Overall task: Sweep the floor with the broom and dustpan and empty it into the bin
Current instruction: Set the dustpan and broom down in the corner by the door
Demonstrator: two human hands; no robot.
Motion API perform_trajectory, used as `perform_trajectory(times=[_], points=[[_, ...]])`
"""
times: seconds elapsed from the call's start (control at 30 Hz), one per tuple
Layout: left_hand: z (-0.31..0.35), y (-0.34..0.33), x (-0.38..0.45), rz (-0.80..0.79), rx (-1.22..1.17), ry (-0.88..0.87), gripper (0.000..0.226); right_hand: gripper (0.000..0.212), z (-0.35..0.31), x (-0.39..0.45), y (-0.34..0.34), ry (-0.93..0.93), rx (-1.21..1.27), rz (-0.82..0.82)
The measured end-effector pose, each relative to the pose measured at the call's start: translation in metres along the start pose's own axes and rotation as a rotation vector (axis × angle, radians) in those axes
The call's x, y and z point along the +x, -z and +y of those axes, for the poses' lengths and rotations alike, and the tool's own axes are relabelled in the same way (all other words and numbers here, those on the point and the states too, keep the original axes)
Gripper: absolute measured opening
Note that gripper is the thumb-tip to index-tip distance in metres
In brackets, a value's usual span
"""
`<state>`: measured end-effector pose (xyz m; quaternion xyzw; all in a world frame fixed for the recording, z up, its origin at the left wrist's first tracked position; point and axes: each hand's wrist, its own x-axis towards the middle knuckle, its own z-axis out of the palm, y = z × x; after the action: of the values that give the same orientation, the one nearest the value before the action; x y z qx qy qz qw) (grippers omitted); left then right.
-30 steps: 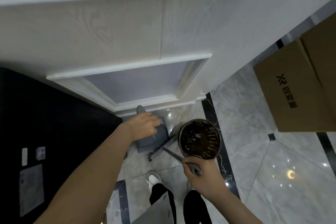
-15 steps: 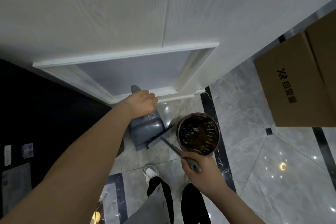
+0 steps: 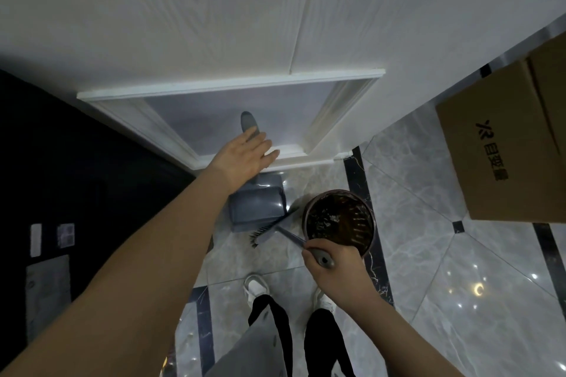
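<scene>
The grey dustpan (image 3: pixel 257 205) is standing against the white door (image 3: pixel 214 24), beside the round bin (image 3: pixel 340 217). The left hand (image 3: pixel 245 156), fingers spread, is hovering over its handle; the right hand (image 3: pixel 333 266) is gripping the broom (image 3: pixel 275 231). Unheld, the dustpan could topple.

The left arm reaches forward, bare, and the left hand (image 3: pixel 245 154) is spread flat with its fingers straight, palm facing down. The right hand (image 3: pixel 333 266) sits lower and nearer the body, fingers curled tight around a grey handle (image 3: pixel 321 259).
</scene>
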<state>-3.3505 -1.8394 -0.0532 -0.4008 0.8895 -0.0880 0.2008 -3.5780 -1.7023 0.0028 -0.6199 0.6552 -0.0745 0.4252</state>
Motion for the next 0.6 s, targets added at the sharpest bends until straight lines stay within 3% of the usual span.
perform_trajectory(times=[0.03, 0.13, 0.2, 0.27, 0.37, 0.5, 0.6], points=[[0.005, 0.006, -0.006, -0.080, -0.053, 0.115, 0.077, 0.016, -0.003, 0.000, -0.001, -0.002, -0.015, -0.012], [0.026, 0.023, -0.026, 0.017, -0.285, 0.578, 0.081, 0.023, -0.014, 0.002, 0.001, 0.000, -0.096, -0.034], [0.045, 0.027, -0.048, -0.066, -0.489, 0.773, 0.070, 0.035, -0.026, 0.003, 0.005, -0.007, -0.112, -0.072], [0.067, 0.024, -0.067, -0.143, -0.534, 0.846, 0.053, 0.047, -0.037, 0.008, 0.011, -0.045, -0.111, -0.174], [0.091, 0.026, -0.094, -0.321, -0.645, 0.855, 0.040, 0.026, -0.053, 0.019, 0.016, -0.158, -0.037, -0.359], [0.104, 0.027, -0.115, -0.400, -0.784, 0.914, 0.052, 0.028, -0.072, 0.038, 0.008, -0.284, 0.104, -0.382], [0.109, 0.022, -0.129, -0.410, -0.843, 0.950, 0.058, 0.030, -0.080, 0.055, -0.005, -0.229, 0.013, -0.367]])
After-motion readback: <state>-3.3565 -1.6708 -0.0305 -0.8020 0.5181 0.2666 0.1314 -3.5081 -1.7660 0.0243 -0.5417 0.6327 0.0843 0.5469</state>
